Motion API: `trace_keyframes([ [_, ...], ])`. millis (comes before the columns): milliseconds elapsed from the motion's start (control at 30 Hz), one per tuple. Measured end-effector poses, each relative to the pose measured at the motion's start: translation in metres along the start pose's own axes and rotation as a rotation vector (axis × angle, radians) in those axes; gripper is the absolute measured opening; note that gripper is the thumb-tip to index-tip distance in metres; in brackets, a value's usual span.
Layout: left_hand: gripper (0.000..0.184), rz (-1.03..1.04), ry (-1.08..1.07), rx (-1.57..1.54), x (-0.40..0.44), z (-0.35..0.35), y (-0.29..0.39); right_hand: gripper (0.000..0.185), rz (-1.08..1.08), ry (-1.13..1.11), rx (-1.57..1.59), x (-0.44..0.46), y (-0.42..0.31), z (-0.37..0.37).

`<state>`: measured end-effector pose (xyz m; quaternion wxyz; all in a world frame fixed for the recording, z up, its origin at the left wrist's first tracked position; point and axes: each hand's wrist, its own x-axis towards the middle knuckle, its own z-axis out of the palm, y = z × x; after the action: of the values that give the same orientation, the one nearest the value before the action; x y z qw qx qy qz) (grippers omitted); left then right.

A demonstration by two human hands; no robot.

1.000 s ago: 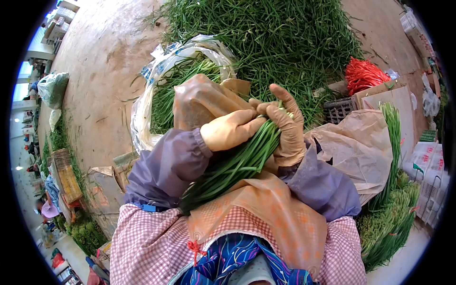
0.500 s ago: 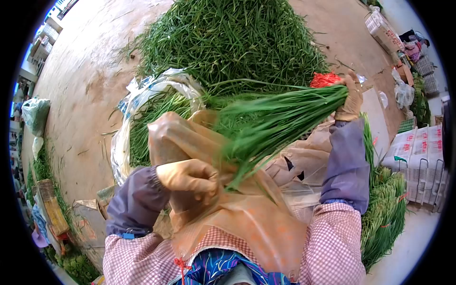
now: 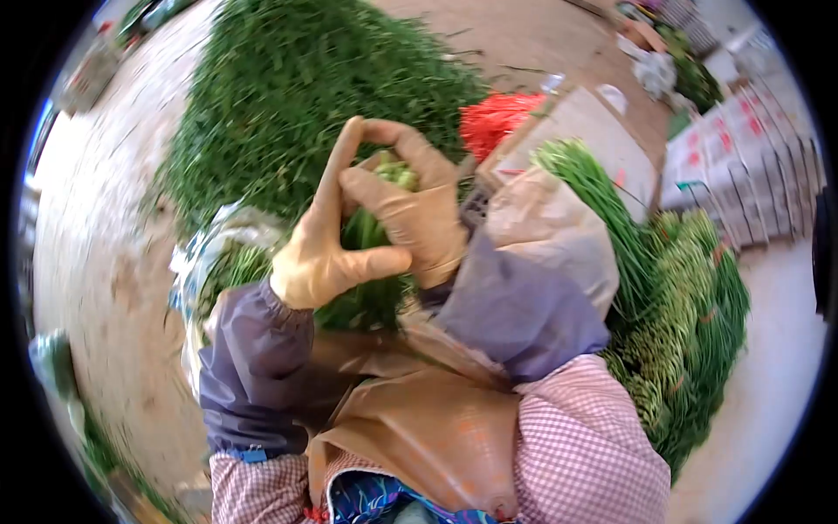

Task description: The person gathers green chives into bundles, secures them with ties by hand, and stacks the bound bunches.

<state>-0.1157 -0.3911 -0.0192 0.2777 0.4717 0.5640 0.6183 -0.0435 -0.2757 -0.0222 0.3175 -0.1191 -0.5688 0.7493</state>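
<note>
My right hand (image 3: 415, 205), in a tan glove, is closed around a bunch of chives (image 3: 371, 231) in front of my chest. The bunch hangs upright, with its pale green ends (image 3: 397, 173) poking out between the fingers and its leaves going down towards my apron. My left hand (image 3: 319, 244), gloved too, is up against the left side of the bunch, thumb and forefinger stretched wide apart. Its fingertips meet the right hand's fingers at the top. Part of the bunch is hidden behind both hands.
A big heap of loose chives (image 3: 305, 96) lies ahead on the floor. Beyond my right hand are red ties (image 3: 497, 122) and a board (image 3: 602, 144). Tied bunches (image 3: 681, 323) are stacked at my right, near white crates (image 3: 742, 170). A plastic bag (image 3: 231, 227) stands at left.
My right hand has brought the bunch from the far right to the middle and turned it upright. My left hand has risen from my lap and opened beside it. The view has swung right.
</note>
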Motion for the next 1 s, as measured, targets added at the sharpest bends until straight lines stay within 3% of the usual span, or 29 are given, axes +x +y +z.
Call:
trace_keyframes([
  [67, 0.135, -0.113, 0.021, -0.372, 0.007, 0.022, -0.007, 0.033, 0.053, 0.045, 0.284, -0.001, -0.004, -0.005],
  [133, 0.131, -0.195, 0.047, -0.373, -0.001, 0.027, -0.023, 0.034, 0.018, 0.062, 0.306, -0.003, 0.005, -0.009],
  [200, 0.122, -0.302, 0.051, -0.303, -0.007, 0.027, -0.032, 0.040, 0.011, 0.015, 0.093, -0.003, 0.015, -0.018],
  [300, 0.105, -0.394, 0.045, -0.050, -0.001, 0.031, -0.033, 0.060, 0.112, -0.205, 0.207, -0.011, 0.009, -0.031],
  [333, 0.098, -0.423, 0.052, 0.063, -0.002, 0.031, -0.032, 0.067, -0.035, -0.157, 0.067, -0.009, 0.008, -0.038],
  [400, 0.079, -0.310, 0.188, -0.143, 0.017, 0.035, -0.040, 0.082, -0.302, -0.089, -0.176, -0.001, 0.008, -0.057],
  [467, 0.065, -0.278, 0.299, -0.162, 0.032, 0.040, -0.017, 0.089, -0.216, 0.003, 0.030, 0.006, 0.012, -0.080],
  [533, 0.064, -0.143, 0.124, -0.043, 0.043, 0.041, -0.028, 0.089, -0.077, -0.240, 0.267, -0.009, 0.022, -0.085],
  [567, 0.062, -0.124, 0.059, 0.138, 0.045, 0.049, -0.033, 0.088, -0.028, -0.165, 0.289, -0.014, 0.026, -0.086],
  [600, 0.067, -0.266, -0.001, 0.122, 0.045, 0.057, -0.036, 0.087, 0.021, -0.089, 0.300, -0.018, 0.028, -0.086],
  [667, 0.066, -0.466, -0.045, 0.456, 0.050, 0.079, -0.015, 0.077, 0.081, 0.021, 0.360, -0.019, 0.038, -0.094],
  [833, 0.075, -0.165, 0.023, 0.408, 0.039, 0.102, -0.036, 0.043, 0.056, 0.122, 0.437, -0.019, 0.035, -0.102],
  [933, 0.080, -0.095, 0.069, 0.418, 0.031, 0.108, -0.037, 0.033, 0.099, 0.082, 0.542, -0.019, 0.028, -0.110],
  [967, 0.082, -0.048, 0.100, 0.464, 0.024, 0.107, -0.037, 0.027, -0.015, 0.053, 0.402, -0.014, 0.024, -0.118],
  [1000, 0.084, -0.003, 0.132, 0.506, 0.013, 0.102, -0.039, 0.026, -0.023, 0.042, 0.480, -0.011, 0.018, -0.136],
])
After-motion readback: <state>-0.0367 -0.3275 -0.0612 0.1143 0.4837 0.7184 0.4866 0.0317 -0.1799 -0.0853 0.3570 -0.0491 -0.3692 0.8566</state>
